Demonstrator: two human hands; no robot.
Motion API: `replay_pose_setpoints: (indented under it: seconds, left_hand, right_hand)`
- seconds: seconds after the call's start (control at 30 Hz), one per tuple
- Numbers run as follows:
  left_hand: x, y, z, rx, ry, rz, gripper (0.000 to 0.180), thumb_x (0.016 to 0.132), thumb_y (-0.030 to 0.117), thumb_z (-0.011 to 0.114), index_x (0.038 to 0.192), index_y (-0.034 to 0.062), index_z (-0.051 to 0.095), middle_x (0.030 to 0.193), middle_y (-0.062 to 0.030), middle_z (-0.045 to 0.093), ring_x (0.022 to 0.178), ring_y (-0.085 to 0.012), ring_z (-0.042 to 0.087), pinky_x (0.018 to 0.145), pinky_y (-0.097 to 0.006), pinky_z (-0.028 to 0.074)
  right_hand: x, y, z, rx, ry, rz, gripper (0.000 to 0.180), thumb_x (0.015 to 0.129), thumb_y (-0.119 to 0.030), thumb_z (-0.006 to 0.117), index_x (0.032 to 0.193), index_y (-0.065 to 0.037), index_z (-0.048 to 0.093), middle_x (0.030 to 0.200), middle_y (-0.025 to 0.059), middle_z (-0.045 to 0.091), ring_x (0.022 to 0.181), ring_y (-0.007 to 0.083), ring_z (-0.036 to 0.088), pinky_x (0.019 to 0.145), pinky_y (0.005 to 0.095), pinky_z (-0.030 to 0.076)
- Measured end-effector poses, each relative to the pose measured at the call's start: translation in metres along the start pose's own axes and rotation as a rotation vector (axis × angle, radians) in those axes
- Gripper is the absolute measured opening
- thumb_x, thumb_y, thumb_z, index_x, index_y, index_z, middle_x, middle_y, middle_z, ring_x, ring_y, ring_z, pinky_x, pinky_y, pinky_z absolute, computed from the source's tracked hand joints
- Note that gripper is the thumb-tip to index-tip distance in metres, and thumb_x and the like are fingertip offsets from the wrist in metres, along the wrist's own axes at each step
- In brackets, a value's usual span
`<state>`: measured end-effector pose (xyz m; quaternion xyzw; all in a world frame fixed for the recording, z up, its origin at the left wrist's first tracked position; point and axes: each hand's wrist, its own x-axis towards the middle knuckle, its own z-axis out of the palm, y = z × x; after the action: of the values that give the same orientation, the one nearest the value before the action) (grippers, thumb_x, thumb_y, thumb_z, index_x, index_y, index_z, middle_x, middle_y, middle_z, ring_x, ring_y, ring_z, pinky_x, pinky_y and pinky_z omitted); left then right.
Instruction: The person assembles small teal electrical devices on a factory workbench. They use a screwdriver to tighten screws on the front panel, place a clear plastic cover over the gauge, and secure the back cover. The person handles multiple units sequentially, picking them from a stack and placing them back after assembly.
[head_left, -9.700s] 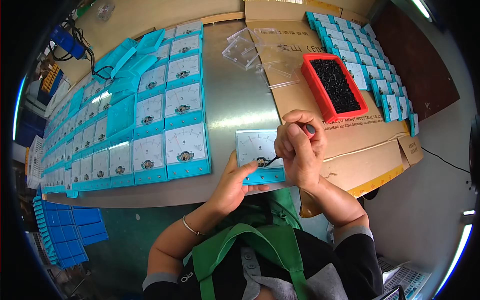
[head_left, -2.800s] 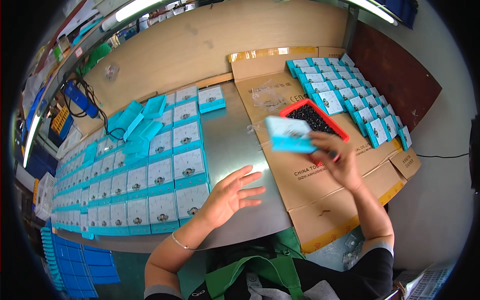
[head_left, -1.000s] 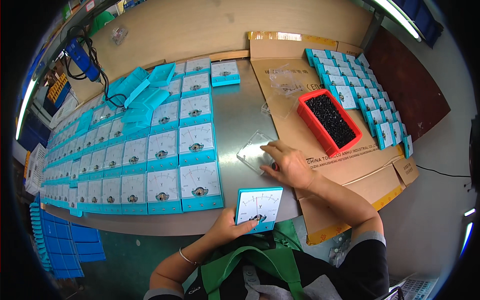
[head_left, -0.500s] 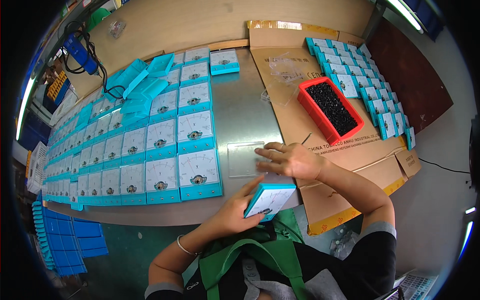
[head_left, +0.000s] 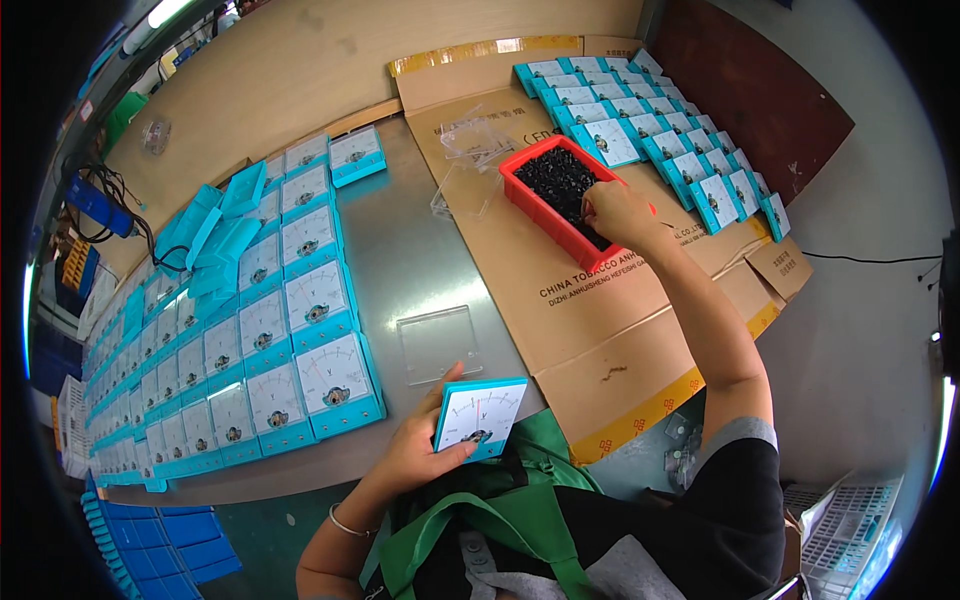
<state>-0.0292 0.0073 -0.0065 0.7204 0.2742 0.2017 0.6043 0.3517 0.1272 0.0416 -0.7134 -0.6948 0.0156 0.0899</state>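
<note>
My left hand [head_left: 420, 442] grips a teal-cased panel meter [head_left: 484, 418] near the table's front edge. Its white dial with a red needle faces up, and my thumb presses by the lower part of the face. My right hand [head_left: 622, 216] is over the red bin [head_left: 540, 212], fingertips bent together at the small black parts [head_left: 558, 178] in it. Whatever lies between those fingertips is too small to make out. A clear rectangular cover [head_left: 438, 345] lies flat on the metal table, just beyond the held meter.
Rows of similar meters [head_left: 262, 325] cover the left of the table [head_left: 400, 240], with empty teal cases [head_left: 225, 240] piled on some. More meters [head_left: 640, 130] stand in tilted rows at the far right. Clear plastic covers [head_left: 475, 140] lie beside the bin on flattened cardboard [head_left: 540, 330].
My right hand has moved from beside the clear cover out to the black parts in the red bin. The meter in my left hand now shows its dial more fully. The view has shifted right.
</note>
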Motion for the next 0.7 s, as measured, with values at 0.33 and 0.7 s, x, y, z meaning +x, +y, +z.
replay_pose_setpoints:
  seconds: [0.33, 0.7]
  left_hand:
    - [-0.010, 0.001, 0.012, 0.203, 0.054, 0.083, 0.052, 0.078, 0.015, 0.065, 0.126, -0.0009, 0.052, 0.154, -0.0227, 0.011, 0.140, -0.0362, 0.022, 0.109, -0.041, 0.028]
    - [-0.030, 0.008, 0.003, 0.246, 0.092, 0.057, 0.045, 0.078, 0.016, 0.063, 0.120, 0.0002, 0.056, 0.152, -0.0277, 0.009, 0.133, -0.0410, 0.033, 0.104, -0.039, 0.035]
  right_hand:
    - [-0.001, 0.001, -0.001, -0.042, 0.203, -0.089, 0.006, 0.074, -0.005, 0.060, 0.078, -0.005, 0.065, 0.083, 0.0182, 0.066, 0.081, 0.0346, 0.064, 0.070, 0.0455, 0.050]
    - [-0.087, -0.148, 0.011, 0.622, -0.073, -0.586, 0.015, 0.072, 0.003, 0.067, 0.086, -0.002, 0.066, 0.081, 0.0113, 0.064, 0.068, 0.0261, 0.063, 0.062, 0.0346, 0.050]
